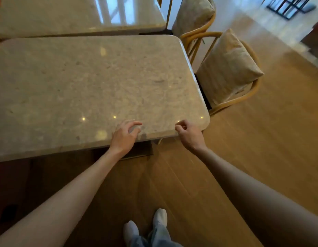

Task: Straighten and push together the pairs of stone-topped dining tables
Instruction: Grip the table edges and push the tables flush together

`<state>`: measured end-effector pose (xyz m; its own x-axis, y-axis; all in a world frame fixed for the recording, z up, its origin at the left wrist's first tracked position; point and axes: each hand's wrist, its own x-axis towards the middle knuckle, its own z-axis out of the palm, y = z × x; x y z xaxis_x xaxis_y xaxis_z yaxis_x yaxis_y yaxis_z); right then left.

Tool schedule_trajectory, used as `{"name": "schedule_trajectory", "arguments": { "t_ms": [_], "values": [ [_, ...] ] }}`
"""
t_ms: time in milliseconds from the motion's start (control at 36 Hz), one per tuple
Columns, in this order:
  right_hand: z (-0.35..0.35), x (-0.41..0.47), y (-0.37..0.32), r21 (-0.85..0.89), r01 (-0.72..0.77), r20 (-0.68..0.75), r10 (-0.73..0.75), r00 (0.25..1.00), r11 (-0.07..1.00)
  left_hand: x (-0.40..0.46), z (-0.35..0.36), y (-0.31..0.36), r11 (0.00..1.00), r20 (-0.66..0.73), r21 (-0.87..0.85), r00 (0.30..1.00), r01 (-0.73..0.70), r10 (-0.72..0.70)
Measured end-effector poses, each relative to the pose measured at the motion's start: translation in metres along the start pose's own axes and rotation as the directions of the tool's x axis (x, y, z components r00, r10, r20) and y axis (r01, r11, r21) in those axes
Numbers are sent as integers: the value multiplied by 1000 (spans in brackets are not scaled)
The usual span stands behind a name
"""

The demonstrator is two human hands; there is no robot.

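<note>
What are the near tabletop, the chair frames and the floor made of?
Near tabletop: polished stone by the look, beige with grey mottling and mirror-like light spots; could be engineered stone.
Chair frames: bent rattan or wood, a honey-coloured curved rod.
Floor: wood or wood-look planks, with seams and grain visible.

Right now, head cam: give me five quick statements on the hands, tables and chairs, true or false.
1. Both hands are at the near edge of the near table. True.
2. The left hand has a full grip on a chair. False: it hovers at the table edge, fingers loosely curled.
3. Two cushioned chairs stand along the table's right side. True.
4. A plate sits on the near table. False: no plate shows there.
5. The far table lines up flush with the near one. False: a wedge-shaped gap shows and the right ends are offset.
</note>
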<state>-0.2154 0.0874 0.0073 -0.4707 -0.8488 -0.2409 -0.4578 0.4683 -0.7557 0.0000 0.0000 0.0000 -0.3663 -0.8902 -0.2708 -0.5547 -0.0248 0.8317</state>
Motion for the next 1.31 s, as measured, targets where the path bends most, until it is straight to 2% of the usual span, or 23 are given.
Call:
{"name": "schedule_trajectory", "arguments": {
  "t_ms": [56, 139, 222, 278, 333, 444, 500, 583, 694, 833, 972, 1167, 1306],
  "values": [
    [-1, 5, 4, -198, 77, 1, -78, 997, 977, 7, 8, -6, 977, -19, 205, 998, -63, 68],
    [-4, 22, 15, -392, 173, 13, -183, 983, 903, 23, 22, -12, 927, -38, 360, 992, -102, 124],
    [-4, 41, 26, -486, 239, 79, -229, 970, 841, 38, 36, -21, 884, -79, 461, 988, -81, 131],
    [-3, 54, 40, -523, 280, 136, -245, 960, 805, 44, 49, -28, 850, -47, 521, 991, -80, 122],
    [-2, 66, 56, -543, 328, 176, -277, 945, 773, 50, 62, -35, 795, -21, 601, 992, -85, 122],
    [3, 83, 84, -573, 415, 171, -393, 904, 707, 54, 78, -39, 650, -102, 760, 987, -2, 122],
    [4, 90, 91, -594, 458, 184, -443, 877, 661, 51, 80, -35, 629, -98, 777, 989, 10, 107],
    [1, 106, 91, -623, 522, 185, -539, 822, 583, 58, 80, -34, 561, -72, 827, 985, -30, 160],
    [3, 112, 94, -654, 537, 144, -608, 781, 534, 62, 79, -35, 476, -26, 876, 980, -71, 195],
    [-1, 110, 92, -673, 536, 147, -619, 772, 509, 66, 78, -30, 407, 6, 909, 981, -86, 195],
    [0, 111, 94, -693, 542, 141, -648, 749, 475, 66, 79, -31, 405, -26, 910, 967, -83, 255],
    [2, 112, 94, -702, 541, 124, -669, 733, 463, 66, 78, -27, 386, -20, 918, 965, -85, 260],
    [-3, 121, 92, -718, 533, 150, -648, 747, 448, 71, 81, -21, 387, -41, 919, 960, -72, 278]
  ]
}}
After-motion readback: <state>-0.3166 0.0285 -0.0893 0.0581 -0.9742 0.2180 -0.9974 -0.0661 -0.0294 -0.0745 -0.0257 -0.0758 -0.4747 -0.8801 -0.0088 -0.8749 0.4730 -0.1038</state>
